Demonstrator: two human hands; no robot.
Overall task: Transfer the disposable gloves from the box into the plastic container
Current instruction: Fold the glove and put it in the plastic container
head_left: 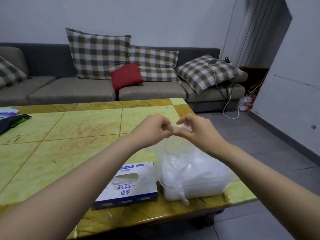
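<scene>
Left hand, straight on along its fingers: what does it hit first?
Probably the thin clear glove that the left hand and right hand pinch; just past it, the right hand's fingers.

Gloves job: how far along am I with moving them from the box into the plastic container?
Done: the container is heaped with clear gloves, one trailing over its front wall. In hand: the left hand and right hand pinch one thin glove above the table. Left: the box slot seems to show more; I cannot tell how many.
</scene>
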